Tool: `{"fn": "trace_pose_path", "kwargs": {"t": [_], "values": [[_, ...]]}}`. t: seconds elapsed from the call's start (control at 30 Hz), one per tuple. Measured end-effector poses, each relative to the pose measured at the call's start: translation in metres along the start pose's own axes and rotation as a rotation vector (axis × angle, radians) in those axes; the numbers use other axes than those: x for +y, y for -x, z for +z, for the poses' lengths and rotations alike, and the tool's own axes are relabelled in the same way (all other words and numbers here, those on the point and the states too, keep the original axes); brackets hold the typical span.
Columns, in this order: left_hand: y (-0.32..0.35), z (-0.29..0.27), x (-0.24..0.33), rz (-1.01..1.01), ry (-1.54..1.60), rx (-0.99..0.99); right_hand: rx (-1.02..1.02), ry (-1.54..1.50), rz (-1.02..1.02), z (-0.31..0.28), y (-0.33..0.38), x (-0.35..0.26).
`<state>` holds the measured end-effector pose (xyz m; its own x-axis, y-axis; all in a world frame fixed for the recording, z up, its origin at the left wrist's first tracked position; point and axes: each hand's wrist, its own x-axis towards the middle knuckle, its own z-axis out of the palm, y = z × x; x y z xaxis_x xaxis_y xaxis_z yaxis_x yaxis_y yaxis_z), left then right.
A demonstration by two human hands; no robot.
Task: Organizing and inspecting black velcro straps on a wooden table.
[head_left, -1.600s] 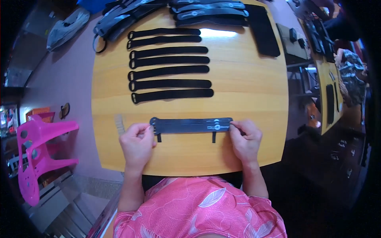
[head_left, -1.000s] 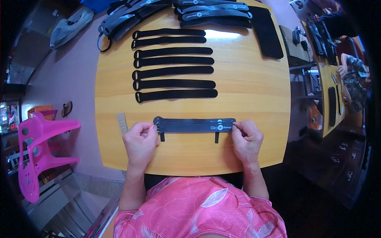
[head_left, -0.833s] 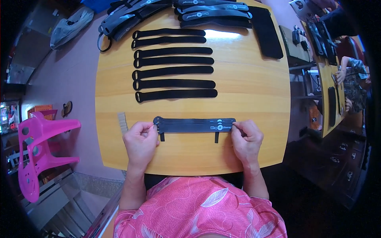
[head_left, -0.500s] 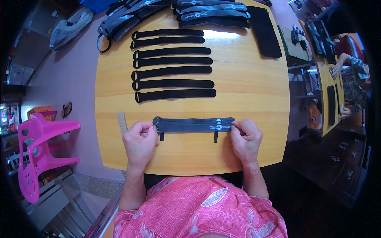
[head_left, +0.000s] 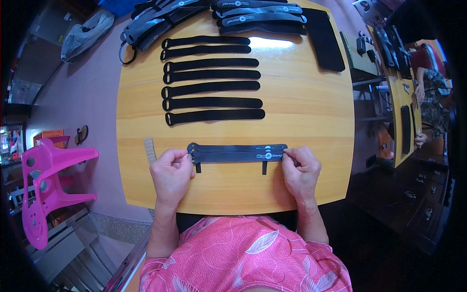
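Observation:
My left hand [head_left: 171, 173] pinches the left end of a small stack of dark grey fastening straps [head_left: 224, 155], close to its looped ends. At the other end, my right hand [head_left: 301, 173] pinches the stack's right tip beside pale printed lettering. The stack lies level across the near part of the table. Two short black strips, a left one [head_left: 198, 168] and a right one [head_left: 264, 168], stick out from under its near edge. Beyond it, several black straps [head_left: 214, 89] lie side by side, with their oval loops on the left.
Piles of grey and black straps, one left [head_left: 168, 17] and one right [head_left: 260, 18], cover the far edge of the wooden table [head_left: 306, 107]. A black flat piece [head_left: 325, 41] lies far right, a beige ridged strip [head_left: 149, 150] left. A pink plastic chair [head_left: 68, 156] stands left; another person works right.
My hands and the strap stack hold almost the same place. At the right, the other person's hands have shifted over their table.

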<state>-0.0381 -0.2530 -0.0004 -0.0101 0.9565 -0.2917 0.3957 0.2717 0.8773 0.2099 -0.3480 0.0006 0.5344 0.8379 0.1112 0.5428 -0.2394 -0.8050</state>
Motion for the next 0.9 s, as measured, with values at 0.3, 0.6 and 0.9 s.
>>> {"fn": "trace_pose_path", "kwargs": {"t": [0.3, 0.6, 0.9], "values": [[0.0004, -0.0001, -0.0038, 0.033, 0.001, -0.004, -0.005, -0.021, 0.014, 0.0001, 0.0021, 0.0031], [-0.0008, -0.0021, -0.003, 0.021, -0.003, -0.007, 0.004, -0.032, 0.022, 0.0021, 0.0022, 0.0011], [-0.0001, -0.0005, -0.0015, 0.046, -0.007, -0.008, 0.016, -0.042, 0.025, 0.0009, 0.0031, 0.0028]]}}
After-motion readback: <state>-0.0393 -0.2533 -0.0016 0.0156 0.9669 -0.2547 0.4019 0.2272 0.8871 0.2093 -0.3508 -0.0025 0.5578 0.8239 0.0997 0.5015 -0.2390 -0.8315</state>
